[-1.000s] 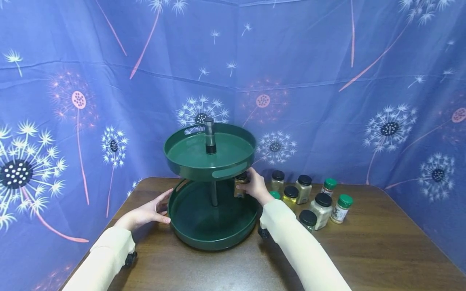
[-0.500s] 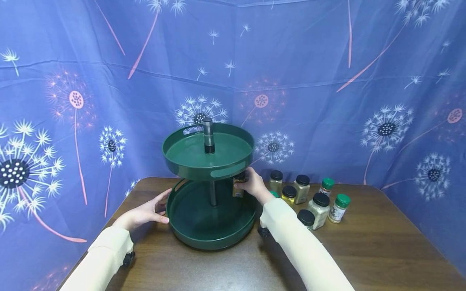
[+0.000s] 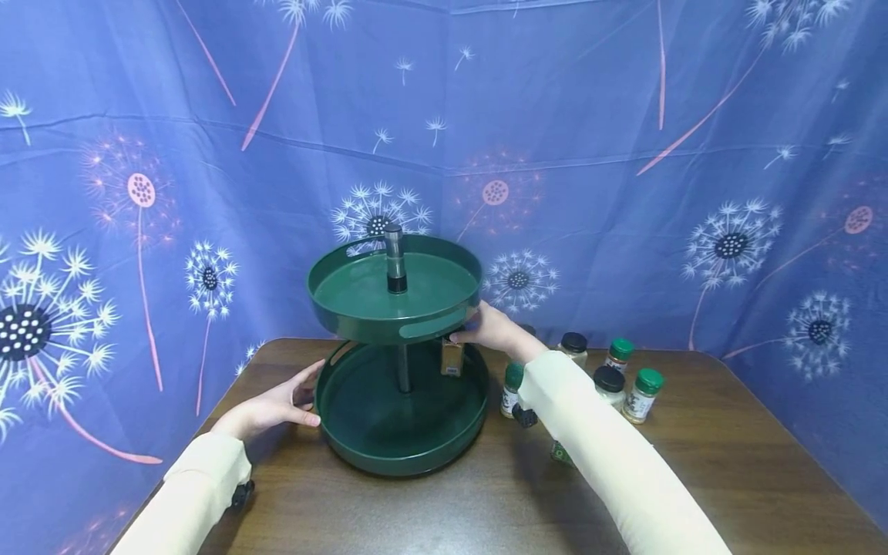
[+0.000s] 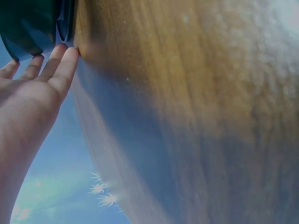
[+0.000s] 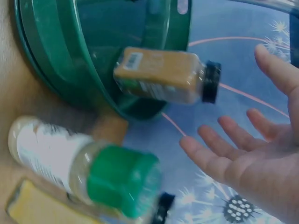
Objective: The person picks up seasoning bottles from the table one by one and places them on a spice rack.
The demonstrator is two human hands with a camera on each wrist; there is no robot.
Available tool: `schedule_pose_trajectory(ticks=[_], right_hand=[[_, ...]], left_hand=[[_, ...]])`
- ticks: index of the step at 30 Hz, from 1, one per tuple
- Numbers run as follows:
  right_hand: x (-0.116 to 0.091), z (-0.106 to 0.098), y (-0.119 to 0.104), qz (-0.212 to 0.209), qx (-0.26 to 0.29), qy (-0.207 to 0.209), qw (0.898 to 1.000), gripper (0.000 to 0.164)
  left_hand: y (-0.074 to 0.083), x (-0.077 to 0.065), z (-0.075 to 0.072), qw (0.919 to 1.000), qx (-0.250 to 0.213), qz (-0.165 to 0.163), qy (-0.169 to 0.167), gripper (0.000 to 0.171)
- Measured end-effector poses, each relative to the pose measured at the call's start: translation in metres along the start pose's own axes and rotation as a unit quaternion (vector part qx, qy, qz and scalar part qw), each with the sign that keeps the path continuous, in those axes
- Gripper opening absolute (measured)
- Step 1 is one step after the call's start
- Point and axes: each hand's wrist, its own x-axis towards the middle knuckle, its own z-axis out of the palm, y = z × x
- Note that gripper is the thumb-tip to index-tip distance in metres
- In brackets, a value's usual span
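A two-tier green turntable tray stands on the table, its upper tier bare around a metal post. On the right side of the lower tier stands a spice jar with orange-brown powder and a black lid. My right hand is just beside the lid; in the right wrist view its fingers are spread apart, with a gap between them and the jar. My left hand rests its fingertips at the lower tier's left side, fingers extended in the left wrist view.
A green-lidded shaker stands right of the turntable, under my right wrist. Behind my right sleeve are several more jars, including a black-lidded one and a green-lidded one. A patterned blue cloth hangs behind the table.
My right hand has let go of the spice jar and drawn slightly up and right, leaving it standing in the lower tier. My left hand stays at the tray.
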Motion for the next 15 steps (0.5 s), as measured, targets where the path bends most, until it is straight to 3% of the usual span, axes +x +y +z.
schedule_pose_trajectory(ticks=[9, 15], right_hand=[[-0.015, -0.033, -0.013, 0.042, -0.053, -0.025, 0.997, 0.067], [-0.027, -0.064, -0.022, 0.034, -0.082, -0.039, 0.995, 0.071]], left_hand=[[0.0, 0.0, 0.0, 0.9999, 0.01, 0.005, 0.005, 0.097], [-0.001, 0.0, 0.0, 0.9999, 0.007, 0.006, 0.005, 0.097]])
